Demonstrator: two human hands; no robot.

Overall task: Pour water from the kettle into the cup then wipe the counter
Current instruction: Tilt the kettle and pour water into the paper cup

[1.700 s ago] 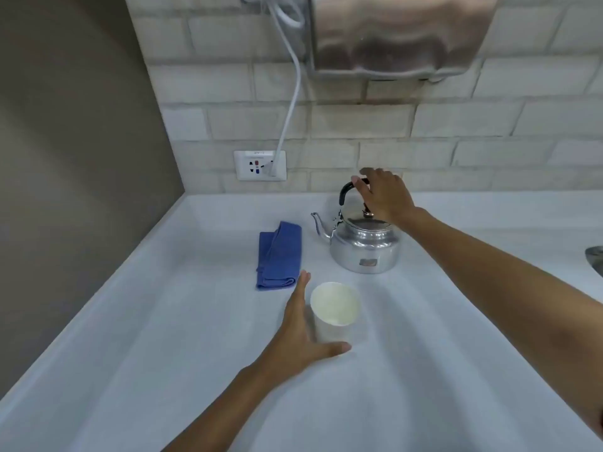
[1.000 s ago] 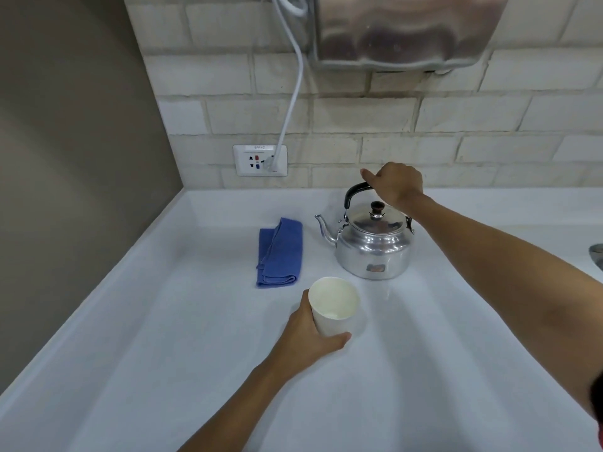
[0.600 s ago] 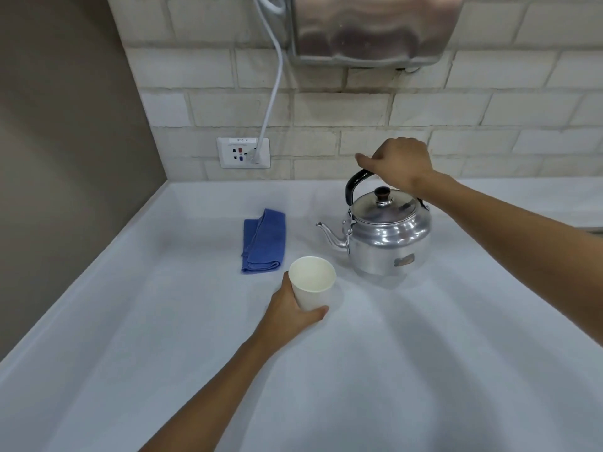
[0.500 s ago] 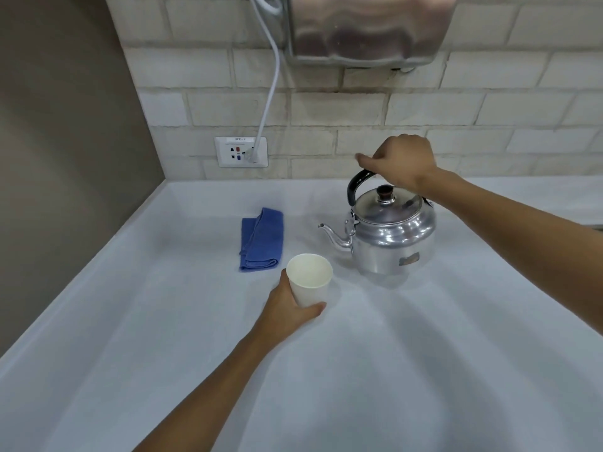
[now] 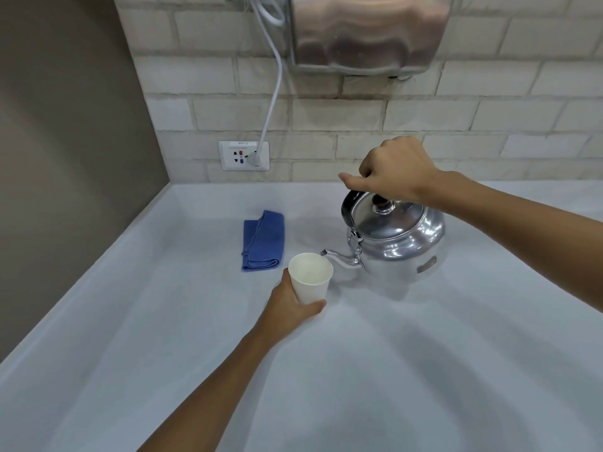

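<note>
A shiny metal kettle (image 5: 398, 243) with a black handle and lid knob hangs tilted to the left, its spout tip just over the rim of a white paper cup (image 5: 310, 276). My right hand (image 5: 393, 172) is closed around the kettle's handle from above. My left hand (image 5: 287, 308) wraps the cup's lower side and holds it upright on the white counter (image 5: 424, 370). A folded blue cloth (image 5: 263, 240) lies on the counter just behind and left of the cup. I see no water stream.
A brick wall runs along the back, with a power socket (image 5: 244, 155) and a white cable plugged in. A steel hand dryer (image 5: 368, 31) hangs above the kettle. A brown wall closes off the left side.
My right hand lifted the kettle off the counter, carried it toward the cup and tipped its spout down over the rim. My left hand closed around the cup.
</note>
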